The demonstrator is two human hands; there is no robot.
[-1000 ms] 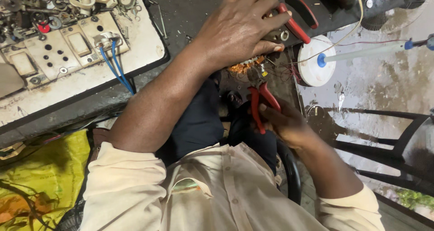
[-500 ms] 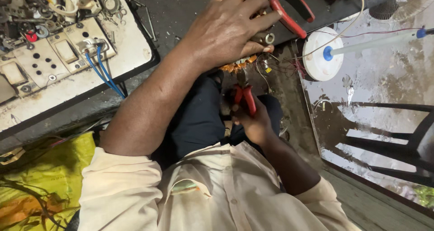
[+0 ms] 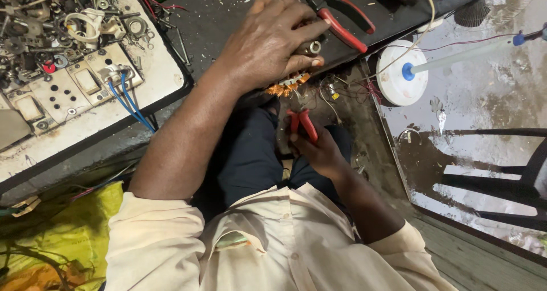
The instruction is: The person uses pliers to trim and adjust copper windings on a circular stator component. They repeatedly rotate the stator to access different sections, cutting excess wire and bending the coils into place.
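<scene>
My left hand (image 3: pixel 270 40) lies palm down over a motor part with orange copper windings (image 3: pixel 285 87) at the near edge of the dark workbench (image 3: pixel 222 17), pressing it in place. Below the bench edge, my right hand (image 3: pixel 319 151) grips small red-handled pliers (image 3: pixel 302 123), their nose pointing up at the windings and the thin wires hanging there. A larger pair of red-handled pliers (image 3: pixel 345 23) rests on the bench just right of my left hand.
A white switchboard panel (image 3: pixel 85 80) with blue wires and a heap of metal washers and screws sits at left. A white round fan base (image 3: pixel 399 71) with a pole stands on the wet floor at right, near a dark chair (image 3: pixel 501 177). Yellow cloth (image 3: pixel 51 239) lies at lower left.
My right hand has closed the red-handled pliers and brought them up closer under the windings. My left hand keeps pressing the part; the view has shifted slightly.
</scene>
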